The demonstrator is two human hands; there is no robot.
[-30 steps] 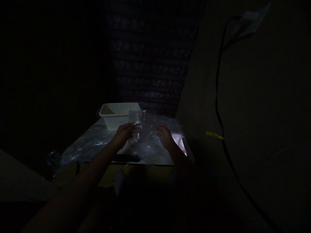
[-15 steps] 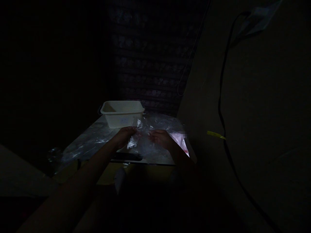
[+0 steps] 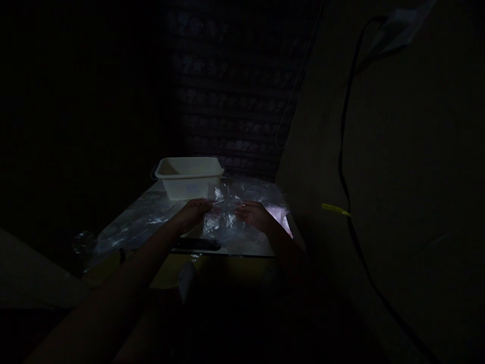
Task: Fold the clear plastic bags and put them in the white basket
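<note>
A clear plastic bag (image 3: 220, 220), shiny and creased, is stretched between my two hands above the table (image 3: 250, 247). My left hand (image 3: 195, 211) pinches its left side. On the opposite side my right hand (image 3: 255, 215) has its fingers closed on the plastic. Whether anything lies inside the bag is too dark to tell. More clear plastic (image 3: 132, 232) lies over the left part of the table. Just past my right hand is a bright pinkish-white sheet or packet (image 3: 280, 216), partly covered by my wrist.
Behind my left hand stands a cream plastic tub (image 3: 191, 187) with a dark handle. A long black slot or object (image 3: 199, 244) lies at the table's front edge. A black cable (image 3: 343, 167) with a yellow tag (image 3: 335, 209) hangs on the right wall. Patterned slatted blinds (image 3: 238, 106) are behind.
The plastic bag is spread flatter between my hands, and its lower part shows wider. My right hand has shifted slightly to the right. The left hand stays nearly in place.
</note>
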